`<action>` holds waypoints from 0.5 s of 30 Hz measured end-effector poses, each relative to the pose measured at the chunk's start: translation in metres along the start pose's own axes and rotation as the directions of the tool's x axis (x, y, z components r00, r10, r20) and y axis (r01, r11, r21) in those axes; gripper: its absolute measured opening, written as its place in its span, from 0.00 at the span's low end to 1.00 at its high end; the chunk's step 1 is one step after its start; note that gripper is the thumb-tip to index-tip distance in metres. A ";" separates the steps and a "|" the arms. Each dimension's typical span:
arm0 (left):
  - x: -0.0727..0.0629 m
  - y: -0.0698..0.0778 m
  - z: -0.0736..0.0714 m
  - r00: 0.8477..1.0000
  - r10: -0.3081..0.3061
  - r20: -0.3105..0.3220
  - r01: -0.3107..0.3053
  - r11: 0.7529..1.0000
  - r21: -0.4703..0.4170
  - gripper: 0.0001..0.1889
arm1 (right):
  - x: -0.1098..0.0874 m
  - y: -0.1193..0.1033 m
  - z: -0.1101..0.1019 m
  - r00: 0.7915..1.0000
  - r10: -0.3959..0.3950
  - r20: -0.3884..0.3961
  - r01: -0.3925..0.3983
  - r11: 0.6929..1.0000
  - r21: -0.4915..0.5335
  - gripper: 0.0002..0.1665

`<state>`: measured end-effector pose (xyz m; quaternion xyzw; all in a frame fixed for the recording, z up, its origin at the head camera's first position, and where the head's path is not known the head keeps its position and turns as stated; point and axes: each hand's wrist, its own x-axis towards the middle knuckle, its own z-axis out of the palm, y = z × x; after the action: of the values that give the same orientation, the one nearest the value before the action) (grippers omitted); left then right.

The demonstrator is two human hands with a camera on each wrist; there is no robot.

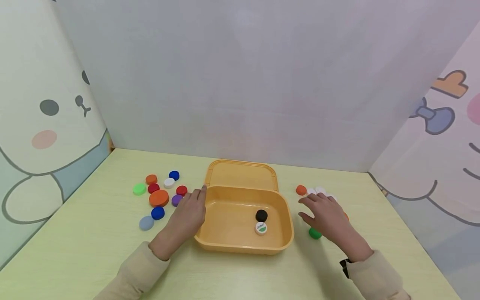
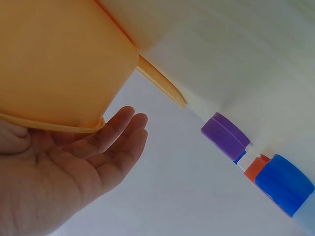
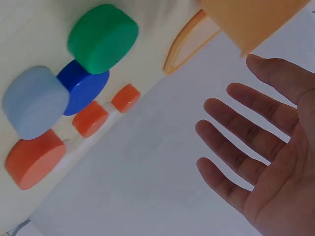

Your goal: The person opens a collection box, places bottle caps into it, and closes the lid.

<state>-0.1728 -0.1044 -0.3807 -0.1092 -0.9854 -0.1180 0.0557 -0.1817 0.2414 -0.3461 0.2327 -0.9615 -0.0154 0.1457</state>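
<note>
An orange plastic box (image 1: pixel 228 218) stands on the table with its lid (image 1: pixel 241 174) folded back. Inside, towards the right, lie a black bottle cap (image 1: pixel 261 215) and a white cap with a green mark (image 1: pixel 261 228). My left hand (image 1: pixel 189 212) rests at the box's left rim, fingers loosely extended; its thumb is partly hidden by the box in the left wrist view. Right of the box, my right hand (image 1: pixel 328 216) hovers with spread fingers and holds nothing. Around it are a green cap (image 1: pixel 315 233), an orange cap (image 1: pixel 301 190) and, in the right wrist view, a light blue cap (image 3: pixel 35 102).
Left of the box lie several loose caps, among them a large orange one (image 1: pixel 159 198), a purple one (image 1: pixel 177 200) and a light green one (image 1: pixel 139 189). A pale curtain (image 1: pixel 240 91) hangs behind the table (image 1: pixel 240 275); cartoon-printed cloths flank it.
</note>
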 end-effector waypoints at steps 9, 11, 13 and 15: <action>0.000 0.000 0.000 1.000 0.014 -0.008 -0.014 1.000 0.012 0.29 | -0.018 0.021 0.011 0.993 0.083 0.082 -0.084 0.996 0.009 0.17; 0.000 0.000 0.000 1.000 0.015 -0.008 -0.015 1.000 0.014 0.29 | -0.021 0.024 0.013 0.989 0.101 0.106 -0.102 0.995 0.008 0.17; 0.000 0.000 0.000 1.000 0.016 -0.008 -0.015 1.000 0.013 0.28 | -0.023 0.028 0.015 0.984 0.116 0.133 -0.118 0.993 0.006 0.17; 0.000 0.000 0.000 1.000 0.016 -0.007 -0.016 1.000 0.015 0.28 | -0.026 0.032 0.017 0.980 0.129 0.152 -0.131 0.991 0.003 0.17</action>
<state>-0.1732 -0.1044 -0.3806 -0.1163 -0.9851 -0.1107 0.0611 -0.1788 0.2804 -0.3667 0.1685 -0.9830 -0.0171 0.0715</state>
